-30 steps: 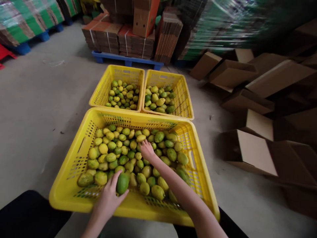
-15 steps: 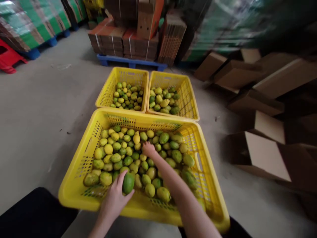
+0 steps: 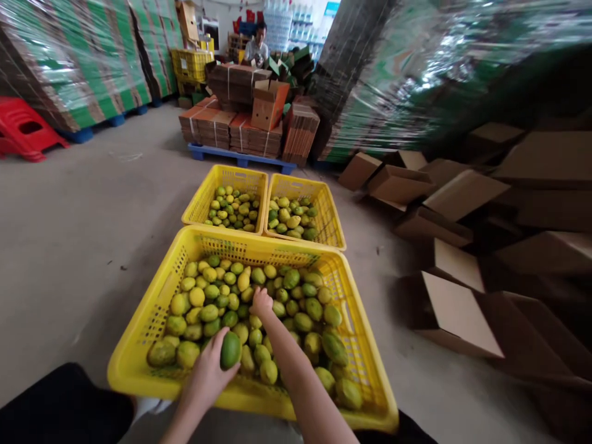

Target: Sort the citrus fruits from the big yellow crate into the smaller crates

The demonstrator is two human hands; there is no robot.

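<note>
My left hand (image 3: 208,370) is wrapped around a dark green lemon (image 3: 230,350) above the near side of a large yellow crate (image 3: 139,333). Inside this crate lie many green and yellow lemons (image 3: 211,291), in a loose layer. My right hand (image 3: 262,302) reaches into the middle of the fruit, its fingers curled downward. What lies under those fingers is hidden by the hand. A long yellow lemon (image 3: 243,279) sits just left of and beyond it.
Two smaller-looking yellow crates (image 3: 197,200) with lemons stand behind. Open cardboard boxes (image 3: 456,308) litter the right side. Flattened cartons (image 3: 213,126) are stacked on a blue pallet (image 3: 240,158). A red stool (image 3: 30,126) stands left; a person (image 3: 256,48) is at the back.
The view has tilted up, bringing in the back of the room and the person. My left hand still holds the green lemon; my right hand stays among the fruit.
</note>
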